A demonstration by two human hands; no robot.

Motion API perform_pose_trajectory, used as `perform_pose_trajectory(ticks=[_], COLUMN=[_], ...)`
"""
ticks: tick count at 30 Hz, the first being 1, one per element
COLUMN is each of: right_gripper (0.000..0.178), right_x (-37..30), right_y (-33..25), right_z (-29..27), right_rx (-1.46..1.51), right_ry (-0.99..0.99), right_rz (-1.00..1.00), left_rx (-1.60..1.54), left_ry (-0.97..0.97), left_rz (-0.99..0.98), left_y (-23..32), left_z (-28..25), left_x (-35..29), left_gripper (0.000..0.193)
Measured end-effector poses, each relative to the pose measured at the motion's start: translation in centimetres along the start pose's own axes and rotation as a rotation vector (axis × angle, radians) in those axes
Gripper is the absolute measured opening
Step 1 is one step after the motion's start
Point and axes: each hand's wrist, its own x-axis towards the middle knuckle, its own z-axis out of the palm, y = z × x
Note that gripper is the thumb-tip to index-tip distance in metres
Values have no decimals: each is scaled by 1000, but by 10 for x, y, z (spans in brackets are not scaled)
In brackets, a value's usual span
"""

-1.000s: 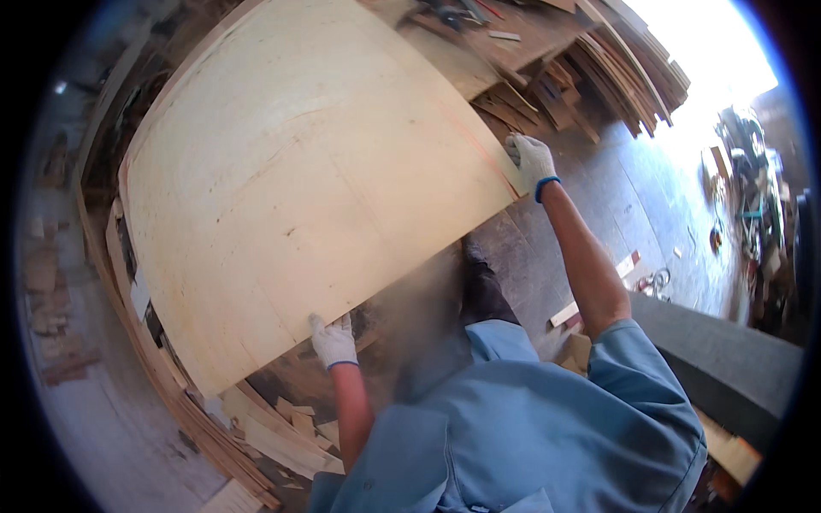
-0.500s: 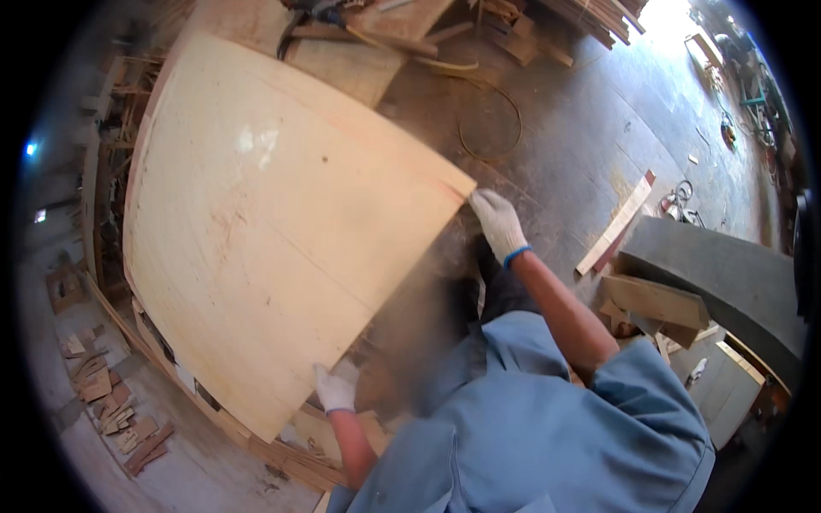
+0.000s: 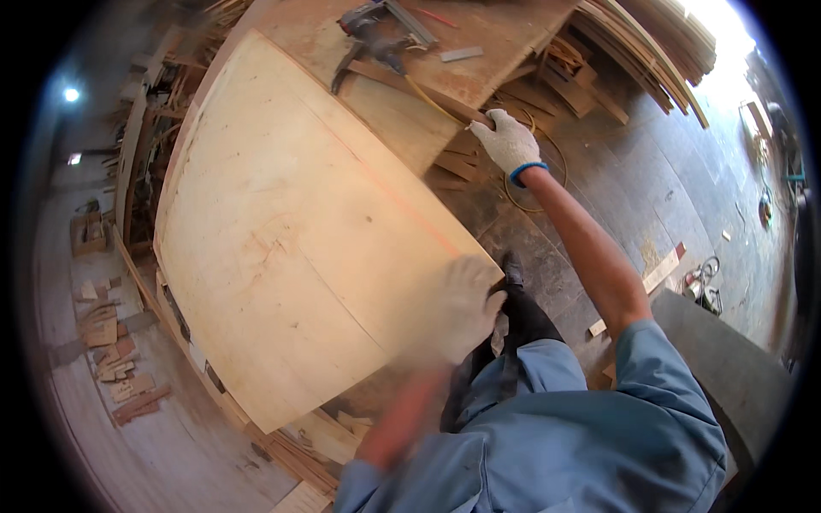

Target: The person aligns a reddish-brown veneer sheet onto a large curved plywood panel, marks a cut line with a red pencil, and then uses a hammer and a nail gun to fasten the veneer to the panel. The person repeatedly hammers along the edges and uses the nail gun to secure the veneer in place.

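Observation:
A large pale plywood sheet [image 3: 265, 222] with an orange line along one side lies before me, its near right corner by my legs. My left hand [image 3: 453, 312], in a white knit glove, is over that corner. Motion blurs its fingers, so their grip cannot be made out. Farther off to the right, my gloved right hand [image 3: 510, 147] closes on the near end of a narrow wooden strip [image 3: 419, 88]. That strip lies across the brown board surface beyond the sheet, beside a dark power tool [image 3: 369, 30] with a yellow hose.
Grey metal pieces [image 3: 462, 54] rest on the far board surface. Long timber strips [image 3: 650, 51] are stacked at the far right. Wood offcuts [image 3: 111, 342] litter the floor at left. A curved grey panel [image 3: 710, 368] stands at my right, near a handheld tool [image 3: 703, 286].
My right hand has left the sheet's corner and moved up to the wooden strip. My left hand has slid from the near edge rightward to the corner. The view has shifted.

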Motion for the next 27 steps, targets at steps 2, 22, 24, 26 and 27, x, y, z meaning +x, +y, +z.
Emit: perform_pose_trajectory(ticks=[2,22,24,26,27], right_gripper=[50,39,36,36,36], right_x=[20,-2,2,10,15], right_y=[-9,37,28,29,29], right_z=[12,7,-4,-4,-2], right_rx=[-81,833,737,608,541], right_ry=[-38,-447,-353,-252,-200], right_rz=[-48,271,232,139,67], left_rx=[-147,-1173,-997,-81,715], left_ry=[107,314,381,270,95], left_rz=[-57,-348,-251,-28,148], left_y=[2,-116,-112,-116,-121], left_z=[15,42,63,87,96], left_x=[25,197,187,173,167], left_gripper=[34,50,51,50,50])
